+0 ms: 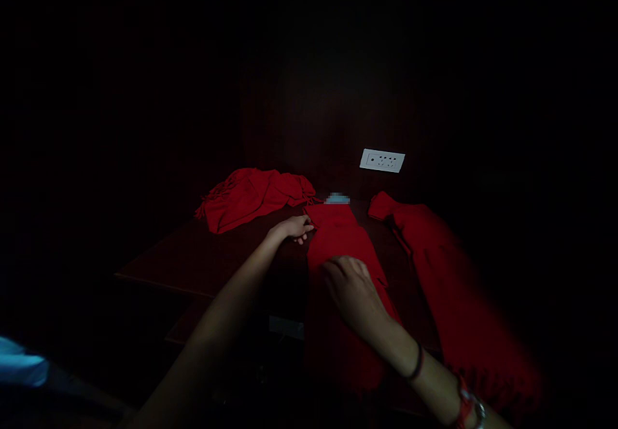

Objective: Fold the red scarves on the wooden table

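Observation:
A red scarf (338, 239) lies lengthwise on the dark table in the middle, its near part hanging over the front edge. At its far left edge, my left hand (295, 228) is closed, the fingertips pinching the cloth. Over the middle of the same scarf is my right hand (350, 284), with its fingers bent and pressed together; the fingertips are hidden, so I cannot tell whether they grip the cloth. Dark and red bands circle my right wrist.
A crumpled red fringed scarf (255, 194) lies at the back left. Another red scarf (434, 261) drapes over the right side, fringe hanging down. A white socket plate (382, 160) is on the dark wall. The table (178, 261) has a front-left corner; surroundings are very dark.

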`<state>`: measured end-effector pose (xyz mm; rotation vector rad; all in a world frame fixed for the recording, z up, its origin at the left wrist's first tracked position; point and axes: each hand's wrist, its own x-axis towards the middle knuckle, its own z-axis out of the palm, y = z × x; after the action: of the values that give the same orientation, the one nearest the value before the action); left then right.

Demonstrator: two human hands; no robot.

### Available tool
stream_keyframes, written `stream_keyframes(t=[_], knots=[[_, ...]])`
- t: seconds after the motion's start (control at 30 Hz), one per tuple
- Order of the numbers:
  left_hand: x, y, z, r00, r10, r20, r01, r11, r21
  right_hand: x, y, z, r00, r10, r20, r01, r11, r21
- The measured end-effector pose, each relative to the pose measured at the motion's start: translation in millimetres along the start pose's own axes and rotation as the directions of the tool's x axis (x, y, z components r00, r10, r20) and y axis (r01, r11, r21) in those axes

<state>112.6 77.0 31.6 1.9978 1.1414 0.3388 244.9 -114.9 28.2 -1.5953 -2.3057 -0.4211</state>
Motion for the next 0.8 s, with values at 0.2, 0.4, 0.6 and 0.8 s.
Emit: stream_keyframes(t=[0.2, 0.4, 0.6, 0.8], knots=[[-36, 17, 23.2, 0.986, -0.095, 0.139, 0.139, 0.924, -0.356, -30, 21, 14, 0.946, 0.305, 0.109, -0.297, 0.951, -0.085], [-34, 18, 39.9, 0.976, -0.193, -0.098, 0.106, 0.82, -0.563, -34, 17, 19, 0.934, 0.31, 0.181, -0.293, 0.949, -0.114], [-42, 16, 42.2, 0.947, -0.249, -0.202, 0.091, 0.813, -0.576, -42, 22, 11, 0.948, 0.309, 0.072, -0.292, 0.938, -0.187], [-69, 28, 52.4, 0.978, -0.206, -0.032, 0.156, 0.825, -0.544, -59, 45, -1, 0.872, 0.48, 0.095, -0.473, 0.877, -0.091]])
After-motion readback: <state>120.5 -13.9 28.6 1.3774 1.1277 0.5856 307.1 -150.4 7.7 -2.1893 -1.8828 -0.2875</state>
